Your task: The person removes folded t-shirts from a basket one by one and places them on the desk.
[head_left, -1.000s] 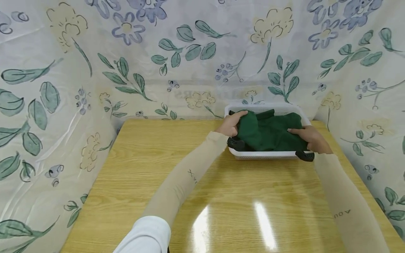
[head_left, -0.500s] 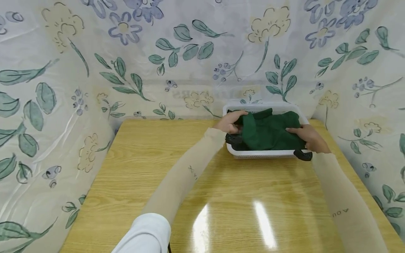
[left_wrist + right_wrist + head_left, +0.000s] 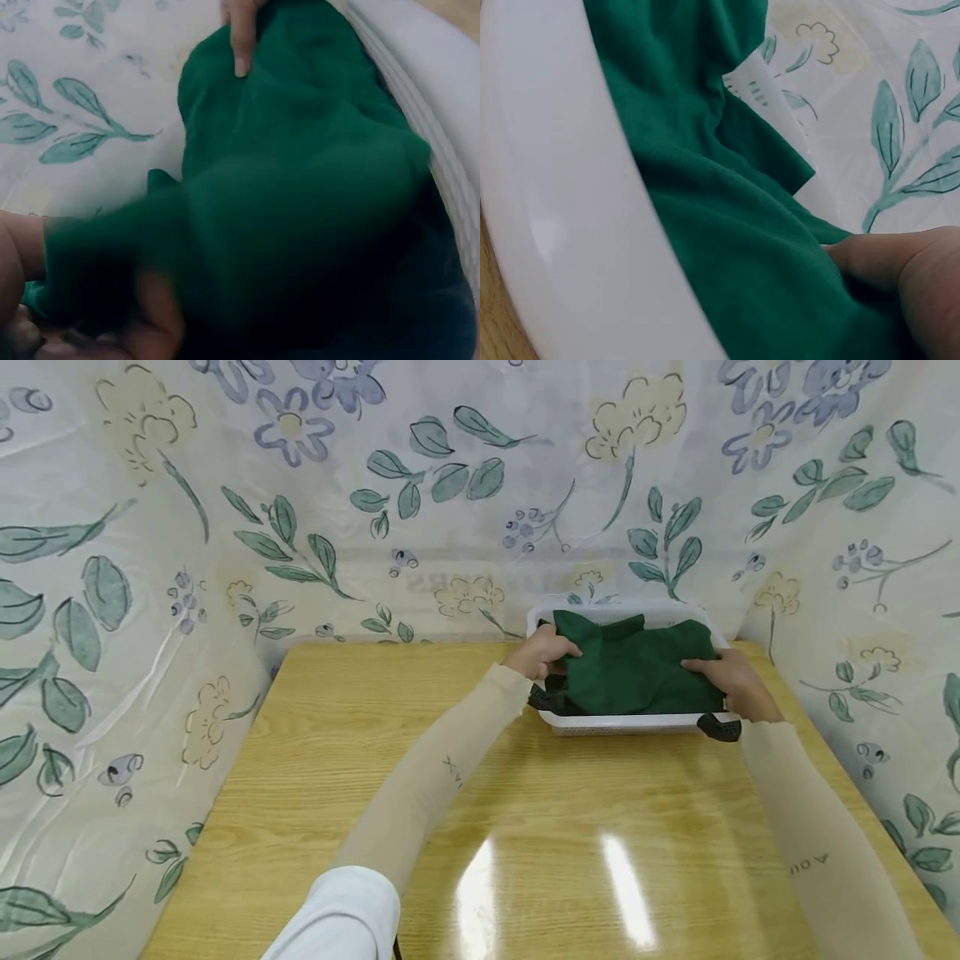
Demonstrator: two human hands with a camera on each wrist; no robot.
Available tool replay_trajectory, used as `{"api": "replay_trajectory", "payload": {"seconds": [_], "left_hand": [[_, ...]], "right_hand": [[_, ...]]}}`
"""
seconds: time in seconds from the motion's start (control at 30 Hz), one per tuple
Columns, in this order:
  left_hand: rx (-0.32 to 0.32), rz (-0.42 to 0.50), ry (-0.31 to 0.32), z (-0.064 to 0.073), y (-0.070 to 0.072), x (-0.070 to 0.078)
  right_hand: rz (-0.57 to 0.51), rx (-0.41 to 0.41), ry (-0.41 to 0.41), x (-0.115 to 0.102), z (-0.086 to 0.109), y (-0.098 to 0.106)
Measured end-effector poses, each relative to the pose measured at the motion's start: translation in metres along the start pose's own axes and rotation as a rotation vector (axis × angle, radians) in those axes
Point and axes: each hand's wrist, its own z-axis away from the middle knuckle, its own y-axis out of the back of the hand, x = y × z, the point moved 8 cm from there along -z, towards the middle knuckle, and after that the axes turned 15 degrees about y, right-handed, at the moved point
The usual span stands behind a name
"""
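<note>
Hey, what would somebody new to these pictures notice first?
Probably the dark green cloth in the white basket, toward the far right of the wooden table, with the left hand holding its left side and the right hand its right. Next might come the flowered sheeting rising behind the table and along both sides.

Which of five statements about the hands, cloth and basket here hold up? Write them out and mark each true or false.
1. The green cloth lies in the white basket. True.
2. The basket stands at the person's left. False: it stands toward the far right of the table.
3. The left hand and right hand both touch the cloth. True.
4. Both forearms are bare. False: beige sleeves cover them.
5. The backdrop shows leaves and flowers. True.
</note>
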Motion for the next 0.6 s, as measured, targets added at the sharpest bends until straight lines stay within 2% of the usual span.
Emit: {"api": "replay_trajectory", "payload": {"seconds": [0.1,0.2,0.37,0.6], "left_hand": [[-0.078,0.157,-0.039,0.003,-0.003,-0.001],[-0.149,0.279,-0.049,0.006,-0.006,-0.001],[-0.195,0.334,-0.050,0.005,-0.003,0.002],[-0.246,0.396,-0.091,0.007,0.009,0.003]], "right_hand": [[0.004,-0.001,0.022,-0.002,0.004,0.002],[0.011,0.000,0.043,-0.004,0.008,0.003],[0.035,0.030,0.102,-0.010,0.010,0.011],[-0.031,0.073,0.164,-0.016,0.012,0.019]]}}
